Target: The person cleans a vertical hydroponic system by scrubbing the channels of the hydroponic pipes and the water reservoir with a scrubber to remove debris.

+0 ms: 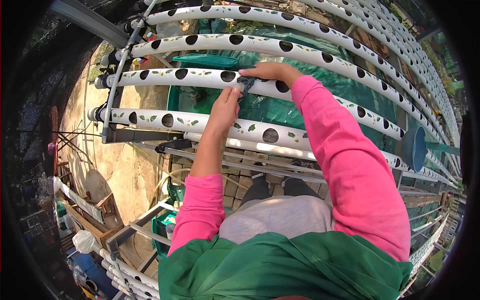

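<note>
Both my hands are at a white pipe (190,77) with round dark holes and painted green leaves. A grey, wet-looking cloth (246,85) lies against the pipe between them. My right hand (265,71) reaches over the pipe's far side, its fingers pressed on the cloth. My left hand (226,107) is on the near side, fingers closed together at the cloth's left edge. One pipe hole sits just left of the cloth, another just right of it.
Parallel white pipes (210,123) run in front and beyond. Green water (280,112) lies beneath them. A teal lid (206,61) rests behind the pipe. At the right hangs a blue bucket (414,149); a metal post (116,82) crosses the pipe ends at left.
</note>
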Available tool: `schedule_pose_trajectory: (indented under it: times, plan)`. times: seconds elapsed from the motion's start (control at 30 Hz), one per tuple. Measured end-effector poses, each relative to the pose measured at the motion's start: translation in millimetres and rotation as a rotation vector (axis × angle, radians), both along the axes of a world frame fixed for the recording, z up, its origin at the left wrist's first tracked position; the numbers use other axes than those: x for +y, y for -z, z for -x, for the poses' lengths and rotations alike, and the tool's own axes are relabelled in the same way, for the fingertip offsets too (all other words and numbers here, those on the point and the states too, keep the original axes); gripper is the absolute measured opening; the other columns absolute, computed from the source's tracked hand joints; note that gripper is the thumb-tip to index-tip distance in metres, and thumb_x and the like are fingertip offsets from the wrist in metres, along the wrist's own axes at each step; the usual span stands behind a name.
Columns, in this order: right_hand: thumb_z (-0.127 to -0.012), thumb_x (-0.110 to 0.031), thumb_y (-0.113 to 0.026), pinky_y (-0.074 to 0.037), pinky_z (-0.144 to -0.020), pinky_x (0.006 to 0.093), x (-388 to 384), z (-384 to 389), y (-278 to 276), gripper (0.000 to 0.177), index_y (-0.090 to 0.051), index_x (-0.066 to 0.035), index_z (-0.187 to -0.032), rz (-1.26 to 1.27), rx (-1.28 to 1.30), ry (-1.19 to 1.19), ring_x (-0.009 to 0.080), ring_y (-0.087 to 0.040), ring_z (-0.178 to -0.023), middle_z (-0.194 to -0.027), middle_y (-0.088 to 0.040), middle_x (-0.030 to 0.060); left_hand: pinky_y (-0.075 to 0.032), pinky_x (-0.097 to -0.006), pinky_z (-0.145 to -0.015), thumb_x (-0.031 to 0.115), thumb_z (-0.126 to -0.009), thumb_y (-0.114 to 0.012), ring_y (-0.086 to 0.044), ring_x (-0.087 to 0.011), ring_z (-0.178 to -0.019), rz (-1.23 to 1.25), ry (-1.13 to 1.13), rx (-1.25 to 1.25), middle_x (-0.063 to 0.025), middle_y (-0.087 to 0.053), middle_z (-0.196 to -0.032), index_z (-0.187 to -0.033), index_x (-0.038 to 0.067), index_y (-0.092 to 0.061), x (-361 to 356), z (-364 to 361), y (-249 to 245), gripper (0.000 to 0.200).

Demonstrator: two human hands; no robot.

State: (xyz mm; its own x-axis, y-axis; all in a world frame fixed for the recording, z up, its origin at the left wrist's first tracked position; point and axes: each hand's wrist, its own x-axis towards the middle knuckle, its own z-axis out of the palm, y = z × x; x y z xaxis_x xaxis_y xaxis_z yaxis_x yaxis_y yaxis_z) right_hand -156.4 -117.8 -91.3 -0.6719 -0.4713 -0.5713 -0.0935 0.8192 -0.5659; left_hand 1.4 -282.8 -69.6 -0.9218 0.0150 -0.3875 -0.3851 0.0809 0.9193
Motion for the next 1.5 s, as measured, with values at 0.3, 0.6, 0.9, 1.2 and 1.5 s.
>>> schedule_pose_trajectory:
  times: [0.3, 0.6, 0.9, 1.2, 1.5]
  plan:
    - [-0.088, -0.052, -0.052, -0.05, -0.067, 0.0381, 17, -5, -1, 0.048, -0.066, -0.008, -0.097, 0.072, -0.379, 0.305, 0.0194, -0.066, -0.076, -0.089, -0.069, 0.012, -0.035, -0.0283, -0.04, 0.04, -0.1, -0.043, -0.042, -0.0106, -0.043, -0.003, 0.032, -0.024, -0.0015, -0.045, -0.056, -0.098, 0.005, -0.055, -2, 9, 4, 0.037]
    - [-0.079, -0.044, -0.068, -0.047, -0.078, 0.0493, -7, -73, 6, 0.057, -0.053, -0.004, -0.117, -0.008, 0.676, -0.041, 0.037, -0.065, -0.086, -0.098, -0.06, 0.0176, -0.032, -0.028, -0.037, 0.038, -0.1, -0.042, -0.04, -0.0107, -0.041, -0.091, -0.087, -0.024, -0.0009, -0.043, -0.056, -0.098, 0.004, -0.056, -3, 9, 10, 0.036]
    - [-0.066, -0.025, -0.082, -0.048, -0.072, 0.0447, 12, -89, 8, 0.068, -0.046, -0.008, -0.122, -0.22, 0.989, -0.163, 0.0334, -0.063, -0.078, -0.094, -0.056, 0.0134, -0.031, -0.028, -0.036, 0.038, -0.1, -0.042, -0.039, -0.0104, -0.04, -0.078, -0.124, -0.016, -0.0006, -0.043, -0.056, -0.097, 0.004, -0.056, -2, 8, 9, 0.036]
    - [-0.069, -0.021, -0.079, -0.048, -0.075, 0.0392, -18, -83, 16, 0.072, -0.045, -0.005, -0.131, 0.061, 1.178, -0.254, 0.0297, -0.062, -0.086, -0.098, -0.055, 0.0131, -0.027, -0.0247, -0.036, 0.04, -0.1, -0.042, -0.034, -0.0081, -0.041, -0.141, -0.259, 0.03, 0.0011, -0.041, -0.059, -0.099, 0.008, -0.052, -1, 4, 6, 0.034]
    - [-0.073, -0.02, -0.074, -0.049, -0.078, 0.0401, -30, -83, 15, 0.063, -0.048, -0.003, -0.128, 0.133, 1.105, -0.195, 0.0318, -0.059, -0.087, -0.093, -0.054, 0.0138, -0.03, -0.0247, -0.035, 0.032, -0.097, -0.039, -0.038, -0.0095, -0.04, -0.359, -0.288, 0.045, -0.0008, -0.045, -0.059, -0.096, 0.009, -0.049, -10, 0, 20, 0.025]
